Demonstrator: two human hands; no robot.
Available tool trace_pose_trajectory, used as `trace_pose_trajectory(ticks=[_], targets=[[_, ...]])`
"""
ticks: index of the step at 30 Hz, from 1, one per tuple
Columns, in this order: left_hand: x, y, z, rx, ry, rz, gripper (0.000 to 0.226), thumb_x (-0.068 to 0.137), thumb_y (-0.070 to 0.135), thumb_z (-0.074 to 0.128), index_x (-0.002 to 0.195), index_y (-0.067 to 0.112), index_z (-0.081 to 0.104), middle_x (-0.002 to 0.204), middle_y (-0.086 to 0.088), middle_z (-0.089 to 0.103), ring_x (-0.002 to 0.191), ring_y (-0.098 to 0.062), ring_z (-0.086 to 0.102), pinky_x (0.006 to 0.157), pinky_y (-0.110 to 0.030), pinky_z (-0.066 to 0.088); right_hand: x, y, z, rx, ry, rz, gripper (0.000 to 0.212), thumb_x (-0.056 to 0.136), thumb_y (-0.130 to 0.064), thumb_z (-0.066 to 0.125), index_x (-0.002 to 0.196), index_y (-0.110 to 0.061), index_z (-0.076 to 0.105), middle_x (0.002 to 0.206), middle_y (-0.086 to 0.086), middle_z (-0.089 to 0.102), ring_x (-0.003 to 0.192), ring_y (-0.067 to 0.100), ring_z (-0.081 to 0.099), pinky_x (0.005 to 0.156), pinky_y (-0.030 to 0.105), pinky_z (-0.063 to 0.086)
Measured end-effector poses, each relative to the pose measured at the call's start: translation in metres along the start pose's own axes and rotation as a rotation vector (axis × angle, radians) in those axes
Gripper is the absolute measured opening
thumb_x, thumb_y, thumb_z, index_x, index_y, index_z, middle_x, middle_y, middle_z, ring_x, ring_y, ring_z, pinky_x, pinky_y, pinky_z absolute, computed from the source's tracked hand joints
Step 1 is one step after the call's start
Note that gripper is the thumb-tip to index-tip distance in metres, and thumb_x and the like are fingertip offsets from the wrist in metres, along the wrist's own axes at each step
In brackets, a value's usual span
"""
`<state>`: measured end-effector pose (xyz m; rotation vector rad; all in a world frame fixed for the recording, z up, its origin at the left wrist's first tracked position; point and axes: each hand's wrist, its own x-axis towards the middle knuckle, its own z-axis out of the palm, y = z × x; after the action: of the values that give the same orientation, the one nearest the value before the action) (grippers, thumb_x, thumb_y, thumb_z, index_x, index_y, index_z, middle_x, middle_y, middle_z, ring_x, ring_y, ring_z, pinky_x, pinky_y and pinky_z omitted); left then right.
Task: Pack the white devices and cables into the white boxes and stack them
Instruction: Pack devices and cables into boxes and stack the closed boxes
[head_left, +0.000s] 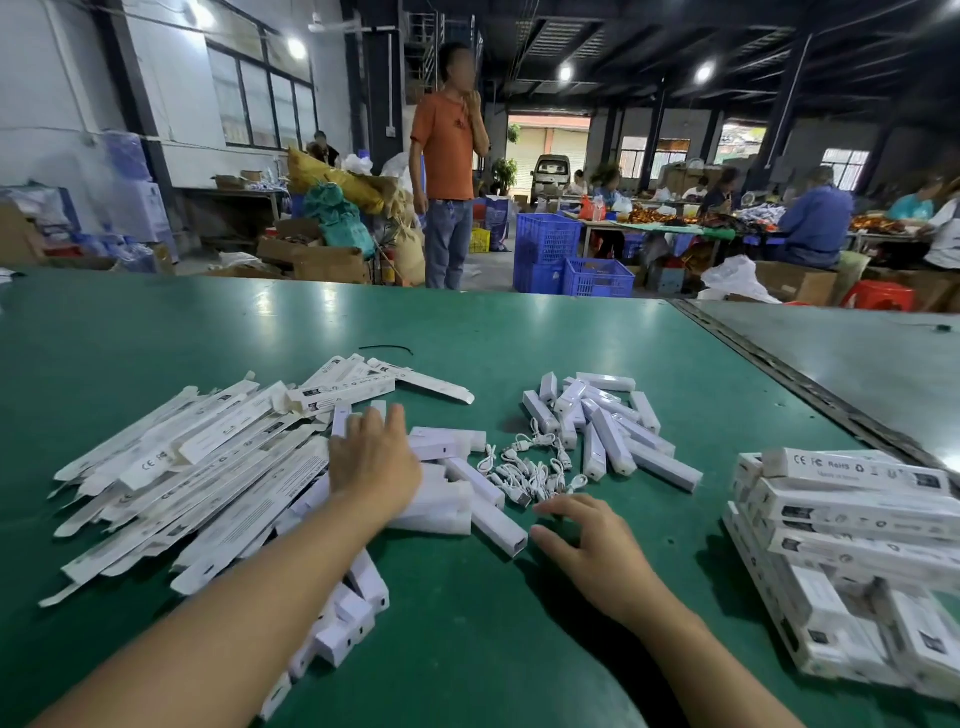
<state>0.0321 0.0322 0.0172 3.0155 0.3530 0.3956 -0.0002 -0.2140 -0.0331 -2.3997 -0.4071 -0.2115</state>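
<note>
Left hand (371, 462): flat, fingers stretched out, pressing on the white devices (441, 499) just left of the cable heap (530, 467). It grips nothing.
Right hand (587, 551): spread and loose, fingertips down on the green table (467, 649) at the near edge of the cable heap. It's empty, with the thumb close to one device's end.
Cable heap: short white cables, coiled and lying over one another. Pluck one and a neighbour likely comes up tangled with it.
White devices: smooth bars lying crosswise under that palm. A sideways shove could skid them into the cables.
Flat boxes (182, 478): a loose fan left of the cable heap with flaps overlapping. Tug one out and several may slide with it.
Far devices (613, 436): a second cluster just right of the cable heap, with no hand on it.
Packed stack (841, 530): well right of the cable heap, layers crossed and edges uneven. A box set down carelessly there could make the top rows slip.
Progress: plenty left to pack, I'd say.
</note>
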Motion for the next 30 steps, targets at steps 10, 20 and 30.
trace_pose_trajectory(ticks=[10,20,30], targets=[[0.025,-0.065,-0.002,0.018,-0.268,-0.401,0.051,0.090,0.039,0.059,0.134,0.015,0.048,0.134,-0.012,0.053,0.120,-0.034,0.052,0.093,-0.041,0.049,0.001,-0.001,0.003,-0.053,0.007,-0.075,0.029,0.093,-0.039,0.062,0.116,-0.023,0.068,0.123,-0.011,0.053,0.121,0.008,0.046,0.100,0.015,0.030],[0.030,-0.072,-0.005,-0.026,-0.321,-0.433,0.043,0.090,0.028,0.061,0.126,0.008,0.050,0.134,-0.017,0.052,0.125,-0.036,0.048,0.103,-0.039,0.041,-0.004,-0.005,0.008,-0.030,-0.092,-0.140,0.034,0.087,-0.052,0.065,0.114,-0.031,0.067,0.120,-0.018,0.052,0.116,0.000,0.044,0.091,0.003,0.026],[0.033,-0.063,-0.011,-0.049,-0.024,-0.369,0.023,0.105,0.021,0.042,0.110,0.008,0.060,0.096,-0.010,0.059,0.081,-0.028,0.049,0.067,-0.034,0.037,-0.005,-0.009,0.003,-0.012,-0.041,-0.133,0.028,0.089,-0.047,0.066,0.108,-0.027,0.070,0.112,-0.018,0.055,0.111,0.001,0.049,0.091,0.007,0.030]])
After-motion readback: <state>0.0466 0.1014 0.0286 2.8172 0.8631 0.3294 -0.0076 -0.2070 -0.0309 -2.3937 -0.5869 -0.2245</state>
